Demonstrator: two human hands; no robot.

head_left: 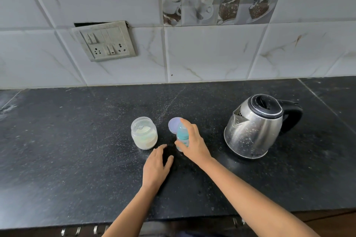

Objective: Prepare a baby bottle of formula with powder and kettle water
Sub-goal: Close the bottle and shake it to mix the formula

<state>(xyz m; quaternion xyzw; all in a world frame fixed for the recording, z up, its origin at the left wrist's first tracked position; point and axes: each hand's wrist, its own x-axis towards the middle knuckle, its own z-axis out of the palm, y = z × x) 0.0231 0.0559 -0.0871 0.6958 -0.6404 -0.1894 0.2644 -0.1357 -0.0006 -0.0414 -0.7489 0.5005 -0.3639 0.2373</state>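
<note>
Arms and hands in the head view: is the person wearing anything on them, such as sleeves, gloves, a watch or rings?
Nothing is visible on them. Both forearms are bare up to the frame's bottom edge, with no sleeve cuff in sight. The left hand and right hand are ungloved, the wrists show no watch or bracelet, and no ring can be made out on the fingers that show.

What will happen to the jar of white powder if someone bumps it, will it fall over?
Probably not easily. The jar looks short and wide, standing upright on the flat countertop, so it would more likely slide than tip. It seems only about half full, so probably light. It has no lid on; a hard knock could spill powder. The left hand hovers close beside it.
</note>
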